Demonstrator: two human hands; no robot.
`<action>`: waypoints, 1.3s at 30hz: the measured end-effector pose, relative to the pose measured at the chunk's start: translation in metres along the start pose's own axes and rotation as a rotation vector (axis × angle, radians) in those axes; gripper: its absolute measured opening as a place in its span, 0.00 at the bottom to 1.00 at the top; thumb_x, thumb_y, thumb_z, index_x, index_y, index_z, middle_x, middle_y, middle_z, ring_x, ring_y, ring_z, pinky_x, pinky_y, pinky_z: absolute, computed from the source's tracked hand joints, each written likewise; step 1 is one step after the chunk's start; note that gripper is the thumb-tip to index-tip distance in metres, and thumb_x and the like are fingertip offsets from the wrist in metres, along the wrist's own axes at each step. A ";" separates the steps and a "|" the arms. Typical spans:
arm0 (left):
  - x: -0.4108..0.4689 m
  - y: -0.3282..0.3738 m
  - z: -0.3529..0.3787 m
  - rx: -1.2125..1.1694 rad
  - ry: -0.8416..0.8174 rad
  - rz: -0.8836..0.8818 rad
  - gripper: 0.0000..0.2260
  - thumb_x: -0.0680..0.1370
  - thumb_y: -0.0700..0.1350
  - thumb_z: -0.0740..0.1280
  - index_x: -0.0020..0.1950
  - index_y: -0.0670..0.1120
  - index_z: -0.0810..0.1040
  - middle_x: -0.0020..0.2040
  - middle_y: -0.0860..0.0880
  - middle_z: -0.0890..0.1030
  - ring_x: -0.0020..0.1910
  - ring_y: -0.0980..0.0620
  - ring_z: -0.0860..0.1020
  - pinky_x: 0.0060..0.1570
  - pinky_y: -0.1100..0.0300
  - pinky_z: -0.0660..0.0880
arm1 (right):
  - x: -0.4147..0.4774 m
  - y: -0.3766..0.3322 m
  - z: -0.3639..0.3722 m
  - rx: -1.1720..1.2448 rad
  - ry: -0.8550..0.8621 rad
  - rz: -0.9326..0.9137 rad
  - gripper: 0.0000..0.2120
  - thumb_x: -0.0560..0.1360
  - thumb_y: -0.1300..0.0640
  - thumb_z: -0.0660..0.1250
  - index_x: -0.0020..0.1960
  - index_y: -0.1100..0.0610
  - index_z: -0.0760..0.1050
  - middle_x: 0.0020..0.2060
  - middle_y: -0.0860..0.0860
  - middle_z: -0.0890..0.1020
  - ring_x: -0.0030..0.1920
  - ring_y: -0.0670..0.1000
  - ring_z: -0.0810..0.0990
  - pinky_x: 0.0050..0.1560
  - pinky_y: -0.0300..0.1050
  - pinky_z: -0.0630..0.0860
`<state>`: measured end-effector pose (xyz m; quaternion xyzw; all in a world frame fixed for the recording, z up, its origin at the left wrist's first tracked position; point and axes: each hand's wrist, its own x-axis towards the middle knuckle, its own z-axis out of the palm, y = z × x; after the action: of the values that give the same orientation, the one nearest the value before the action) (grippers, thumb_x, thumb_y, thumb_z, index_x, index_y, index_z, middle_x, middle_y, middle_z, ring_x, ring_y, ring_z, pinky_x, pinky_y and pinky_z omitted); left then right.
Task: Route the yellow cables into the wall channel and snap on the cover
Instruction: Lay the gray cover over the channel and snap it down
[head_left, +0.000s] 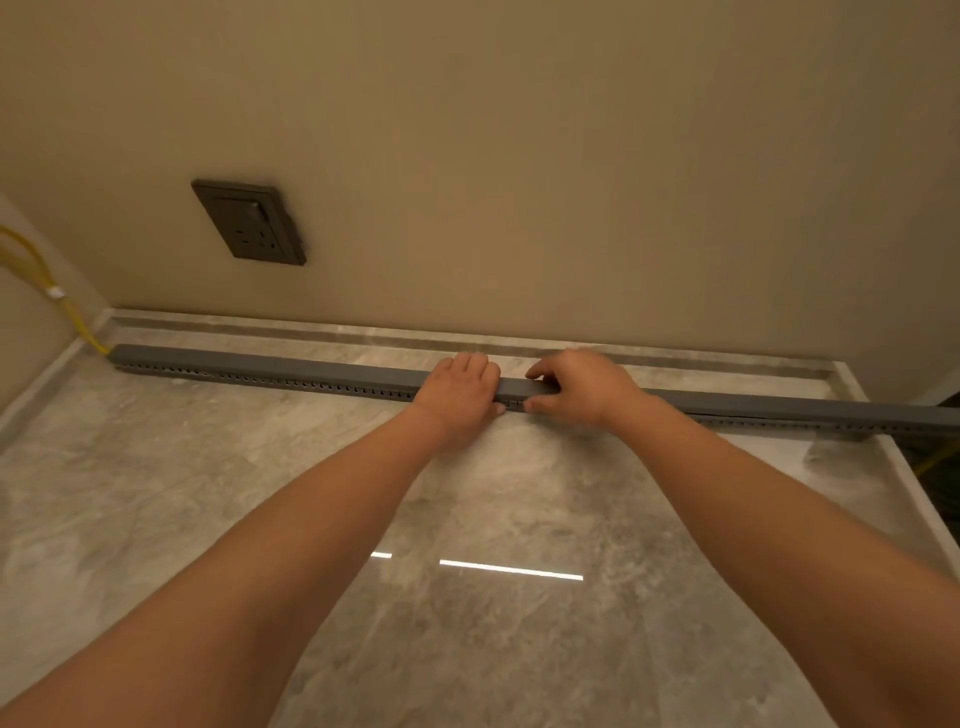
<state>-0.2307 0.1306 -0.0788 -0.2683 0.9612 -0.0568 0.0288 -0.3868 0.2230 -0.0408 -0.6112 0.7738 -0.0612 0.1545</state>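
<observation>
A long grey slotted cable channel (270, 370) lies across the marble floor, a little in front of the wall's base, with its grey cover (779, 408) on top. My left hand (460, 397) clasps the channel near its middle, fingers curled over the top. Beside it, my right hand (582, 387) pinches the same stretch between thumb and fingers. Yellow cables (57, 301) come down the left wall and enter the channel's left end. A short bit of yellow cable (935, 460) shows past the right end.
A dark grey wall socket (249, 222) sits on the beige wall above the channel's left part. A raised marble ledge (467, 340) runs along the wall base and both sides. A dark opening lies at the far right.
</observation>
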 end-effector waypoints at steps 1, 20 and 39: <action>-0.001 -0.006 -0.001 0.001 -0.005 -0.016 0.19 0.82 0.55 0.56 0.64 0.42 0.67 0.62 0.44 0.70 0.62 0.45 0.69 0.62 0.53 0.66 | -0.003 0.003 0.001 -0.063 0.031 -0.006 0.15 0.71 0.47 0.68 0.56 0.48 0.79 0.50 0.49 0.83 0.52 0.54 0.81 0.42 0.44 0.73; 0.023 -0.059 -0.002 0.137 0.020 -0.043 0.20 0.81 0.56 0.57 0.64 0.41 0.67 0.62 0.43 0.70 0.61 0.43 0.69 0.59 0.53 0.66 | 0.048 0.003 -0.013 -0.224 0.031 0.020 0.13 0.71 0.54 0.68 0.56 0.52 0.77 0.54 0.54 0.82 0.54 0.58 0.79 0.49 0.48 0.75; 0.027 -0.042 -0.006 0.017 0.033 -0.144 0.19 0.78 0.53 0.63 0.64 0.44 0.67 0.62 0.45 0.70 0.61 0.44 0.70 0.59 0.52 0.68 | 0.024 0.001 0.000 -0.201 0.079 0.082 0.23 0.73 0.55 0.66 0.69 0.52 0.70 0.59 0.56 0.73 0.63 0.59 0.72 0.56 0.52 0.74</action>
<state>-0.2326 0.0820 -0.0681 -0.3355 0.9393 -0.0712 0.0110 -0.3931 0.2000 -0.0450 -0.5885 0.8059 -0.0008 0.0644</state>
